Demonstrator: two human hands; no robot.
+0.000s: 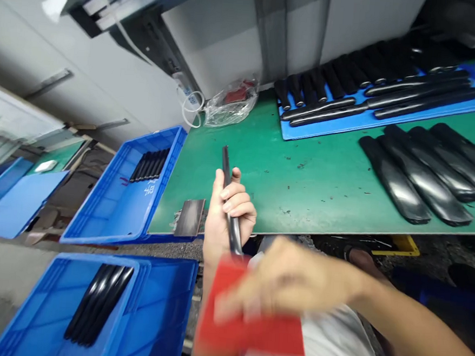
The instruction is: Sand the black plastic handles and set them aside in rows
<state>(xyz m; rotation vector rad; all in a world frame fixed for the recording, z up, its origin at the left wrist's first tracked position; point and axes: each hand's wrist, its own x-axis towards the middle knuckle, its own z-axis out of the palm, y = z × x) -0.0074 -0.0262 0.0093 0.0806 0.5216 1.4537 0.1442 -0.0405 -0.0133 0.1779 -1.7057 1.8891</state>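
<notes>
My left hand (236, 202) is closed around a slim black part (234, 233), whose narrow end points up and away over the green table. Blurred by motion, my right hand (282, 284) holds a red sheet (251, 331) against the near end of that part, which the sheet hides. The fingers of my right hand press flat on the red sheet. A small grey-brown block (189, 218) lies at the table's front edge, left of my left hand.
Several wide black parts (416, 174) lie on the green table (310, 183) at right. Behind them, a blue sheet (322, 131) bears more. Blue bins (113, 212) with black parts stand at left. A clear plastic bag (232, 104) sits near the back wall.
</notes>
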